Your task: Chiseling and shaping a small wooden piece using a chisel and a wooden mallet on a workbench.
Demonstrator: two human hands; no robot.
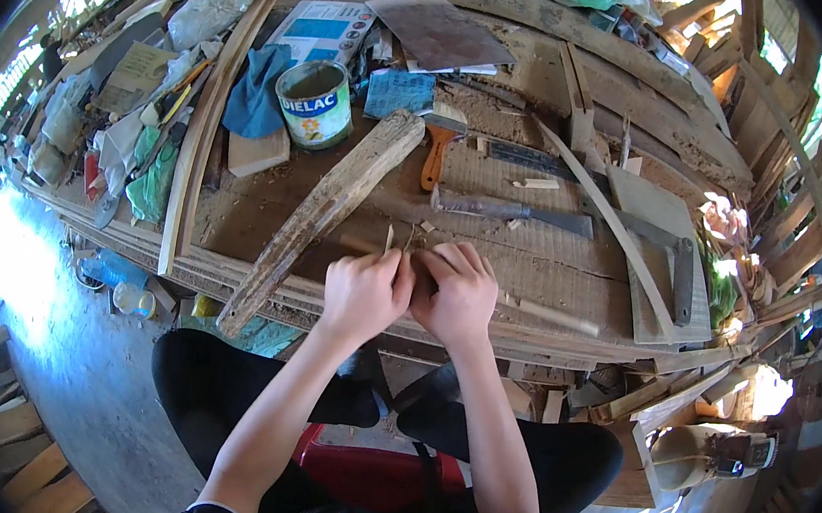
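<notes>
My left hand (364, 290) and my right hand (457, 291) are closed side by side at the front edge of a wooden workbench (529, 268). Between them they grip a small thin piece of wood (408, 248) whose tip sticks up past the fingers; most of it is hidden in my fists. A long rough wooden stick (321, 211) lies diagonally just left of my left hand. A flat metal blade (509, 211) lies just beyond my hands, and a brush with an orange handle (437, 145) rests farther back.
A tin can (315, 101), a blue cloth (255, 91), papers and thin wood strips crowd the bench's back and left. A metal square (669, 244) and a thin slat (605, 216) lie to the right. Wood scraps pile up at right. My knees sit under the bench.
</notes>
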